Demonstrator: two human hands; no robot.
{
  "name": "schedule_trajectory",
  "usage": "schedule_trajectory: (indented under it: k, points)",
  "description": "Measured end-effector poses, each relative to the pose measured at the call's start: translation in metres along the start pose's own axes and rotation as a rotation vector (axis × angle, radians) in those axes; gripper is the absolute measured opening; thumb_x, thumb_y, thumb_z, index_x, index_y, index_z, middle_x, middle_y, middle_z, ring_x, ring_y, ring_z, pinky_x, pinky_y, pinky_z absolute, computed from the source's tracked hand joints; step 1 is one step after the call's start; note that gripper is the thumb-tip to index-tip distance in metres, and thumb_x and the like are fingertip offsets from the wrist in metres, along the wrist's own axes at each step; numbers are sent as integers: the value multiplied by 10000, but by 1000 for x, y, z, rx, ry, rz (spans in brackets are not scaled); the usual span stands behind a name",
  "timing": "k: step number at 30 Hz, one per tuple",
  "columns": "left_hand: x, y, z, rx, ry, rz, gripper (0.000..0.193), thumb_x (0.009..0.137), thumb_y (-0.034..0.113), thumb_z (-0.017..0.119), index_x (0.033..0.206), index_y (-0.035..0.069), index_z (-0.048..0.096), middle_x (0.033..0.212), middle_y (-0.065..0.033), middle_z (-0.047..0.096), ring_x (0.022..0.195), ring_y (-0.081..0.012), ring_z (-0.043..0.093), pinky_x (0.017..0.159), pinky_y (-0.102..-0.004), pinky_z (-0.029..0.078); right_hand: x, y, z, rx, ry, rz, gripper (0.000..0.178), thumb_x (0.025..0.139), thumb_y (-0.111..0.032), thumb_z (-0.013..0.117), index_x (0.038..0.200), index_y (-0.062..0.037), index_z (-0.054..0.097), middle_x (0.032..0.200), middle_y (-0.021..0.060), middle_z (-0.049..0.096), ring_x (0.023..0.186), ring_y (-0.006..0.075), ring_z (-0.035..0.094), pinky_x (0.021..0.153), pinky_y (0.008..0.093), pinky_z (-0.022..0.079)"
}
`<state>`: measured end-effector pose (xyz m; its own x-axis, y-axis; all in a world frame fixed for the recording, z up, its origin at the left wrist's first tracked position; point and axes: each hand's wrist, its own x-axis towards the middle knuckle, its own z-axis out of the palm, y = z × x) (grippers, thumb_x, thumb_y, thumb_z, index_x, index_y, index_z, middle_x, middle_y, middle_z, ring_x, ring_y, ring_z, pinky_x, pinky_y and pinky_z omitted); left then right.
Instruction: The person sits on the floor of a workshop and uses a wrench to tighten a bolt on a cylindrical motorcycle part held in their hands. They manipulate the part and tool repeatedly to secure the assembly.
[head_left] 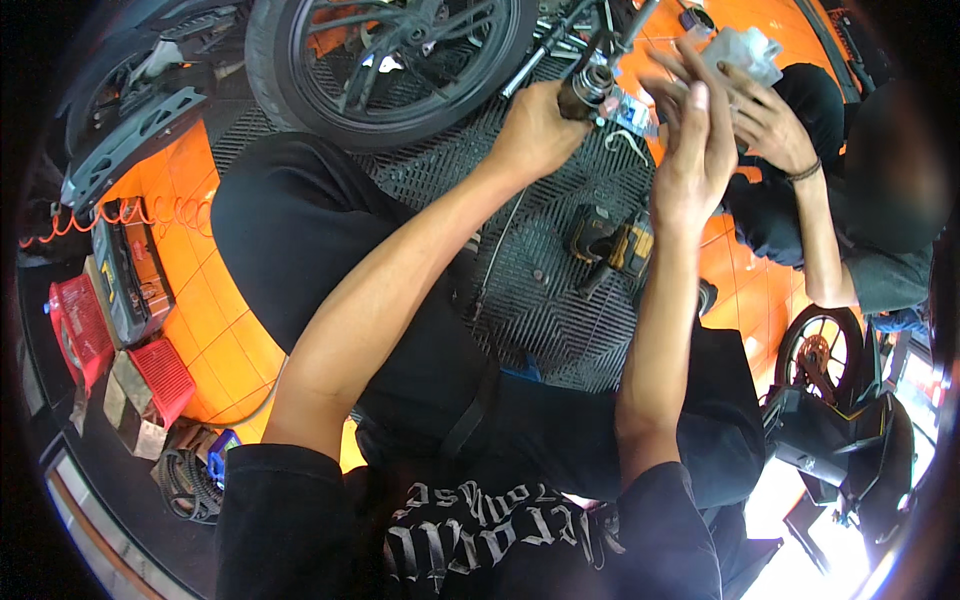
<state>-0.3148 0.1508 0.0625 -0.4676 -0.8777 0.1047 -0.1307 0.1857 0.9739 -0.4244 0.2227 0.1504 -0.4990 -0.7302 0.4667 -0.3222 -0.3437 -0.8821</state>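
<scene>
My left hand (543, 128) is closed around a dark cylindrical part (590, 86) with a shiny metal ring at its upper end. Its lower portion is hidden by my fingers. To the right of it, my right hand (695, 150) is raised with fingers stretched out and slightly blurred, and I see nothing held in it. Just beyond my fingers is a co-worker's hand (768, 125), beside a clear plastic bag (742, 55). A small blue-and-white packet (630, 112) lies behind the part, near a white strip (628, 146).
A motorcycle wheel (262, 65) stands at the far left. Yellow-and-black power tools (630, 248) rest on the black ribbed mat (540, 280) between my legs. Red baskets (165, 378) and a toolbox (125, 285) sit left. The co-worker crouches right; another motorcycle (840, 440) is behind.
</scene>
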Motion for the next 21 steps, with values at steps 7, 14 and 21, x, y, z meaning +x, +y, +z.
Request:
schedule_trajectory:
  k: [7,14,21]
  points:
    - [-1,4,-4,16,50,-6,374,916,372,762,913,-1,736,688,-70,681,668,-120,577,673,-351,487,-150,95,-16,-476,-57,3,159,990,-37,552,837,1,576,646,134,595,508,215,576,511,343,446]
    - [4,6,4,-4,97,7,349,919,345,757,922,-3,729,719,-77,690,695,-143,598,702,-370,492,-299,183,-54,-973,-512,396,233,902,-42,656,1118,17,595,1086,238,569,926,404,643,813,479,546]
    - [3,18,4,45,1,-80,349,925,323,747,937,-24,715,743,-89,697,722,-144,594,726,-371,490,-319,217,-79,-812,-657,433,343,853,-13,698,1181,7,598,1147,205,544,973,391,629,870,452,544]
